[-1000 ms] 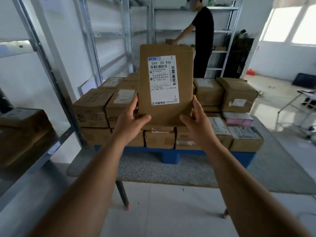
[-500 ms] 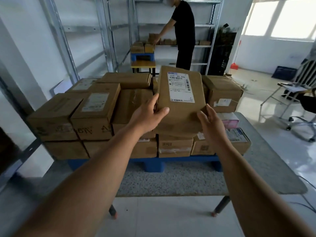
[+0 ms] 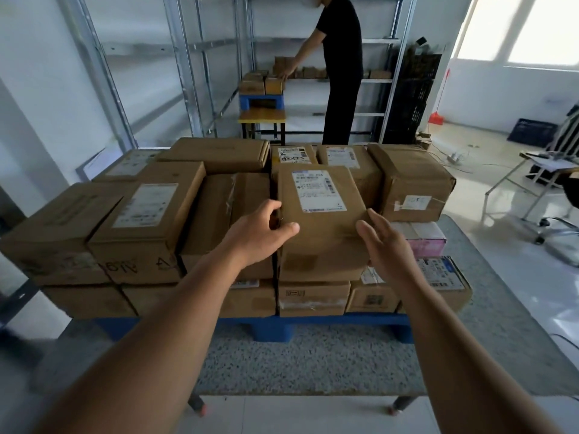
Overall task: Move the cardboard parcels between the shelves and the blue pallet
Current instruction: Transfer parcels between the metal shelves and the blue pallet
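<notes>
A flat cardboard parcel (image 3: 322,233) with a white label lies on top of the stacked parcels on the blue pallet (image 3: 272,328). My left hand (image 3: 257,236) grips its near left edge, thumb on top and fingers curled at the side. The straight fingers of my right hand (image 3: 382,245) lie against its near right edge. Several other brown parcels (image 3: 144,220) fill the pallet in two layers around it.
The pallet sits on a grey speckled table (image 3: 313,364). Metal shelves (image 3: 103,73) run along the left wall. A person in black (image 3: 341,57) handles small parcels at a far shelf (image 3: 376,79) beside a second blue pallet (image 3: 261,100). A chair (image 3: 557,227) stands at the right.
The parcel went from upright in both hands to lying flat on the stack. My right hand's fingers have straightened beside it. The view has moved closer to the pallet.
</notes>
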